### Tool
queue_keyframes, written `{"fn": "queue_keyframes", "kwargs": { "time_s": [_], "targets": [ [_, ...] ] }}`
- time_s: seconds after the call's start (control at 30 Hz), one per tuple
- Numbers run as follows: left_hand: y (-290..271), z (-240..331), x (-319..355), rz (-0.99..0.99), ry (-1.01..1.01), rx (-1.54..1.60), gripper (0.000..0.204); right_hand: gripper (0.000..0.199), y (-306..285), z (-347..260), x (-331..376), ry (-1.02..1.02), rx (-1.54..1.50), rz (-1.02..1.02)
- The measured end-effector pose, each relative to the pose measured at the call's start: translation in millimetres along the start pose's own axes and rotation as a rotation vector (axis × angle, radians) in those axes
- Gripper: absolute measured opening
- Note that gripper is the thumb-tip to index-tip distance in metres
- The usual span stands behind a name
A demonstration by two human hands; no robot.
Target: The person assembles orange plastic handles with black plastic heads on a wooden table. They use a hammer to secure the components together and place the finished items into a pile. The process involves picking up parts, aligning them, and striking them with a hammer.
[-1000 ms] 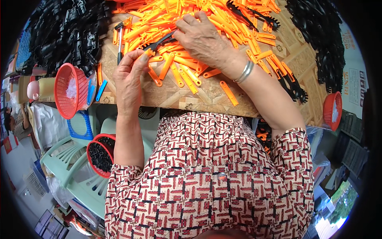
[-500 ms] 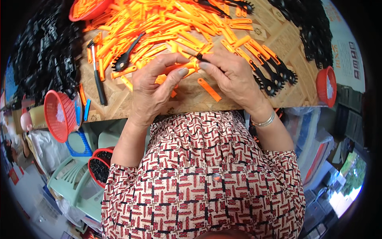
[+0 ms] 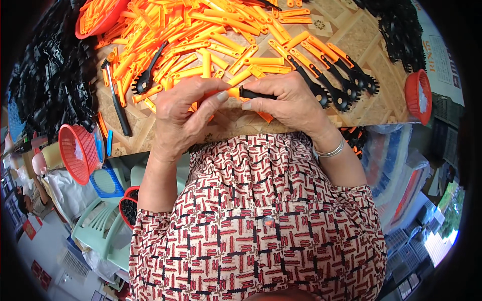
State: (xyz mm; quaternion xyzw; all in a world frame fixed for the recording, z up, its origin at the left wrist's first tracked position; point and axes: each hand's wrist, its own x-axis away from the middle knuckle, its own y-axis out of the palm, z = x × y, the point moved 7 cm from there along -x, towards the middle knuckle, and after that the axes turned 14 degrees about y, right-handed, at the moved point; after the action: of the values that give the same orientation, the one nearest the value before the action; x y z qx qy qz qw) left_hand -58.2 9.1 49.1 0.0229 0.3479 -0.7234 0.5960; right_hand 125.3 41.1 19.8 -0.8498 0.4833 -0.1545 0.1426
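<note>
Near the front edge of the table, my left hand (image 3: 183, 114) pinches an orange plastic handle (image 3: 234, 92), mostly hidden by the fingers. My right hand (image 3: 298, 103) grips the black shaft (image 3: 258, 94) of a kitchen utensil, whose other end is covered by the palm. Shaft and handle meet end to end between the hands. Beyond them spreads a heap of orange handles (image 3: 175, 37). Several black pasta servers (image 3: 342, 103) with orange handles lie beside my right hand. A loose black pasta server (image 3: 144, 79) rests among the handles beyond my left hand.
A hammer (image 3: 120, 113) lies left of my left hand, near a blue strip (image 3: 109, 143). Red baskets (image 3: 80, 155) hang at the table's left and right edges. Dark piles of black parts (image 3: 50, 80) flank the table; a red bowl (image 3: 123, 10) stands far left.
The hands have drawn slightly apart and lower, baring the black shaft against the orange handle. The loose orange handle in front is now largely covered. The whole view has shifted a little.
</note>
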Motion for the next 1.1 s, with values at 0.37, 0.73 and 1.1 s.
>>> {"fn": "queue_keyframes", "kwargs": {
  "time_s": [0.37,0.73,1.1],
  "targets": [
    [7,7,-8,-0.118,0.053,-0.074,0.016,0.032,-4,-2,1,-0.061,0.061,-0.088],
    [17,12,-1,-0.126,-0.036,-0.067,0.014,0.021,-2,-15,14,-0.271,0.312,0.026],
    [29,13,15,-0.189,0.065,-0.162,0.017,0.011,7,-29,46,-0.443,0.642,0.247]
  ]
}}
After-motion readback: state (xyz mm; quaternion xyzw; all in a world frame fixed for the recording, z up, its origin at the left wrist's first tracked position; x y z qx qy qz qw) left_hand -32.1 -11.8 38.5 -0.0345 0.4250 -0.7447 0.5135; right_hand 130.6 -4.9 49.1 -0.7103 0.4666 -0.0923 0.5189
